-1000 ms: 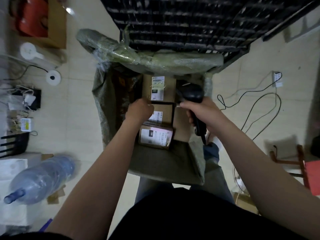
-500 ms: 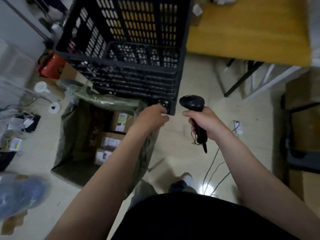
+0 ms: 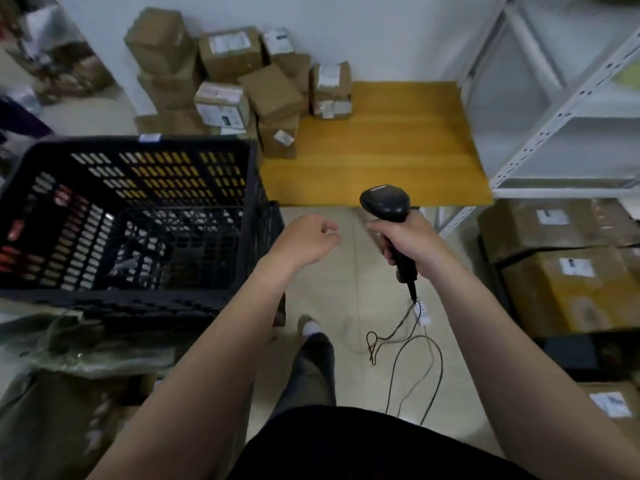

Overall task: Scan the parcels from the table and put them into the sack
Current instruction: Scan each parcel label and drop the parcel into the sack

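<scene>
Several cardboard parcels (image 3: 242, 81) with white labels are piled at the far left of the yellow wooden table (image 3: 388, 147). My right hand (image 3: 408, 237) grips a black barcode scanner (image 3: 386, 202), held in the air in front of the table's near edge. My left hand (image 3: 308, 237) hangs over the floor with its fingers loosely curled and holds nothing. The olive-green sack (image 3: 52, 382) stands at the lower left, with its inside mostly out of view.
A big black plastic crate (image 3: 138, 216) stands left of my hands, between the sack and the table. White metal shelving (image 3: 568, 109) rises at the right, with large taped boxes (image 3: 568, 271) below it. The scanner's cable (image 3: 408, 351) trails on the tiled floor.
My view has swung up from the sack to the table. My left hand has left the parcels in the sack and now hangs empty. My right hand still grips the scanner.
</scene>
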